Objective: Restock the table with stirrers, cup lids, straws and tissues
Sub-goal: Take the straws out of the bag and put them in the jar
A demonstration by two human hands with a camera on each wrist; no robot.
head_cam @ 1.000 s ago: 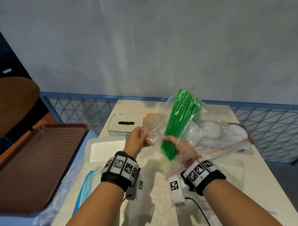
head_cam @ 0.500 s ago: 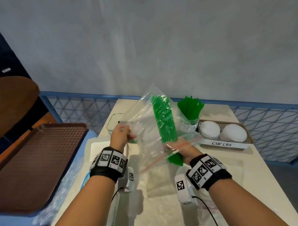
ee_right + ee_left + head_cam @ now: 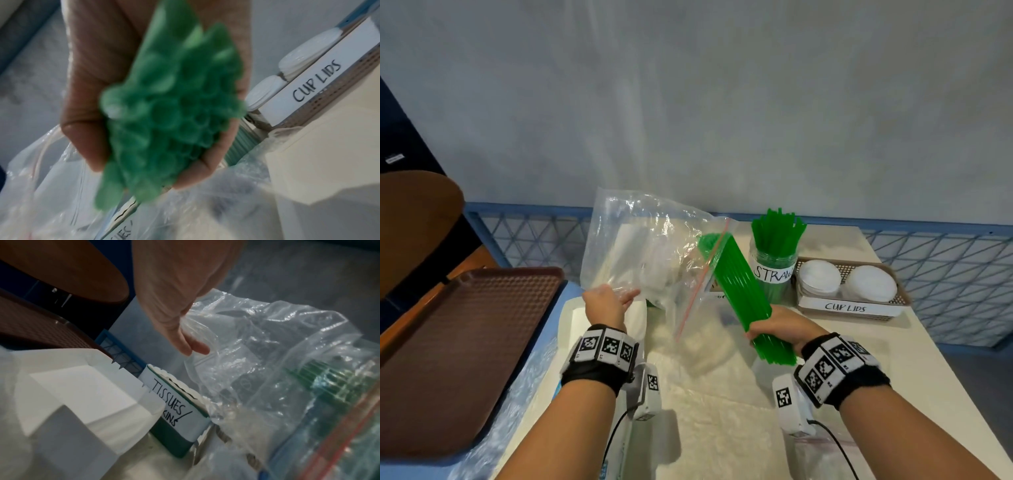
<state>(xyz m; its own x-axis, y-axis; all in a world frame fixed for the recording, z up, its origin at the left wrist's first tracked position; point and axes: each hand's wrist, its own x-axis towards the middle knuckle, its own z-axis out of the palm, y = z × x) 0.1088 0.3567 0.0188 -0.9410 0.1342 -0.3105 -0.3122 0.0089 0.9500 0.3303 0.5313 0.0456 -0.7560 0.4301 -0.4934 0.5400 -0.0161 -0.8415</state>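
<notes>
My right hand (image 3: 780,329) grips the lower end of a bundle of green straws (image 3: 739,291), tilted up to the left, its top still under the red-zipped mouth of a clear plastic bag (image 3: 640,246). My left hand (image 3: 609,301) pinches the bag's lower edge and holds it up over the table's left side. In the right wrist view the straws' ends (image 3: 164,113) fill my right hand (image 3: 92,81). A labelled jar of straws (image 3: 774,270) stands behind the bundle. Beside the jar, white cup lids (image 3: 819,278) lie in a basket (image 3: 900,298). The tissue box (image 3: 176,410) sits under the bag (image 3: 267,353).
A brown tray (image 3: 458,342) lies to the left, off the table (image 3: 914,394). A white carton (image 3: 72,394) sits in front of the tissue box. More clear plastic covers the table's near part. A blue lattice fence (image 3: 945,284) runs behind the table.
My right hand has drawn the straw bundle rightward, almost out of the bag. My left hand has pulled the bag away to the left and upward.
</notes>
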